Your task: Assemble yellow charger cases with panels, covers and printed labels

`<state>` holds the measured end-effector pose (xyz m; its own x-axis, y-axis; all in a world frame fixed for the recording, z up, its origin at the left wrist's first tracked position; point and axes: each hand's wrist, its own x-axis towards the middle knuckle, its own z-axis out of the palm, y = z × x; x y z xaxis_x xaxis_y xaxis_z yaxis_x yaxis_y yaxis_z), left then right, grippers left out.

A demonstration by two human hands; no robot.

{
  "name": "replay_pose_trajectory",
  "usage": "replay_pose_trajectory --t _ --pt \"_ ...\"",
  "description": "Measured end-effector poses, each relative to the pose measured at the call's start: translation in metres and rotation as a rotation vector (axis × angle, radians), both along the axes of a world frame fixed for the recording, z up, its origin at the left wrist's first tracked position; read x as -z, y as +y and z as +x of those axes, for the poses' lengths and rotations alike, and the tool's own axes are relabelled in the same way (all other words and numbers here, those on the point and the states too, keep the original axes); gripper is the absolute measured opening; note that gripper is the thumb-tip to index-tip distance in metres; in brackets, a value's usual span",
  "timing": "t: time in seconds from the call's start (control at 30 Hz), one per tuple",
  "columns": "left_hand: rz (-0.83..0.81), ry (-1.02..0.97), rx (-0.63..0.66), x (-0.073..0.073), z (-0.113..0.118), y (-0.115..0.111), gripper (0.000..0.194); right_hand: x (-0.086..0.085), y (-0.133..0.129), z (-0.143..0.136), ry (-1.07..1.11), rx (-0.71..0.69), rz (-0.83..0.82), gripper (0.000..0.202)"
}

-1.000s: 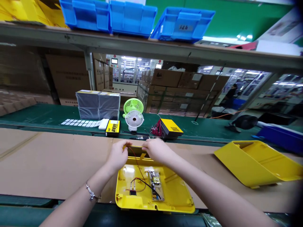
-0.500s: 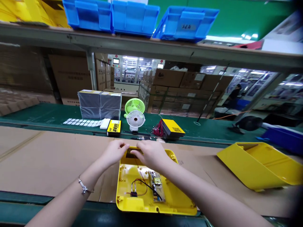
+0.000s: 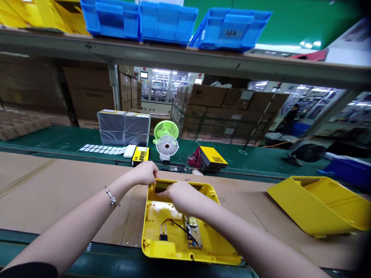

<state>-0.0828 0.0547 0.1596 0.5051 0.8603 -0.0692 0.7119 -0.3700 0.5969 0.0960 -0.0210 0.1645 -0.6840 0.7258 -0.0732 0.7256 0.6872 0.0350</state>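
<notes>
A yellow plastic housing [image 3: 214,247] lies open side up on cardboard, with a circuit board [image 3: 193,233], a black socket and wires inside. My left hand [image 3: 147,172] is at its far left corner, fingers curled down at the rim; what they grip, if anything, is hidden. Inside the far wall, beside a dark panel [image 3: 162,187], my right hand [image 3: 181,196] has its index finger stretched toward the left. The right hand's other fingers are mostly out of sight.
Another yellow housing [image 3: 315,208] rests at the right. Behind are a white fan [image 3: 167,146], a green fan [image 3: 165,129], a stack of yellow-black panels [image 3: 213,156], a yellow box [image 3: 140,155] and wrapped grey blocks [image 3: 124,127]. Blue bins [image 3: 168,23] stand on the shelf above.
My left hand has moved onto the far left corner, its forearm now higher. The right hand has shifted down into the housing, its index finger reaching along the far wall.
</notes>
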Motion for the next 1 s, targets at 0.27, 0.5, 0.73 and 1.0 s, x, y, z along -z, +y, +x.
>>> replay_pose_trajectory --t 0.27,0.5,0.73,1.0 --pt "0.031 -0.05 0.002 0.014 0.005 -0.004 0.017 -0.005 -0.011 0.061 0.226 0.239 0.334 0.031" --pt "0.191 -0.108 -0.011 -0.03 -0.003 -0.043 0.021 -0.014 -0.028 0.085 0.179 0.356 0.601 0.015" --pt "0.618 0.029 0.12 -0.038 -0.014 -0.08 0.022 -0.016 -0.047 0.086 0.285 0.057 0.71 0.015" --pt "0.093 -0.085 0.222 -0.016 -0.032 -0.08 0.055 -0.006 -0.05 0.091 0.535 0.103 0.202 0.017"
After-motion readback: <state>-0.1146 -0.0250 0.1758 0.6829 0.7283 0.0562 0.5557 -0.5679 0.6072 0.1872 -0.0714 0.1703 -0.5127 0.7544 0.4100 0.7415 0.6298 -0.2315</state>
